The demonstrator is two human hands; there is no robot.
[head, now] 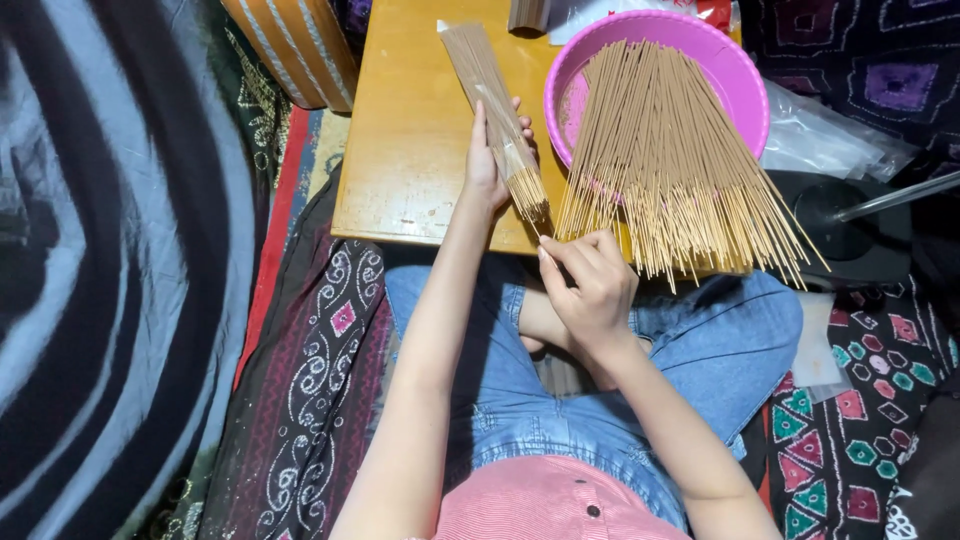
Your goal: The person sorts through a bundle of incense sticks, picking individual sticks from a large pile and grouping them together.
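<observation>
The left hand [487, 165] is wrapped around a clear packet [493, 110] of incense sticks, fingers curled over its lower part, thumb behind; the packet lies slanted on the wooden table [410, 150], its open end toward the person; the right hand [592, 285] pinches its fingertips together just below that open end, though whether a stick sits between them cannot be told; one pink basin [735, 70] stands to the right on the table, holding a fanned heap of loose sticks [665, 165], too many to count, their ends jutting over the table edge; crumpled clear bags [830, 135] lie beyond the basin.
</observation>
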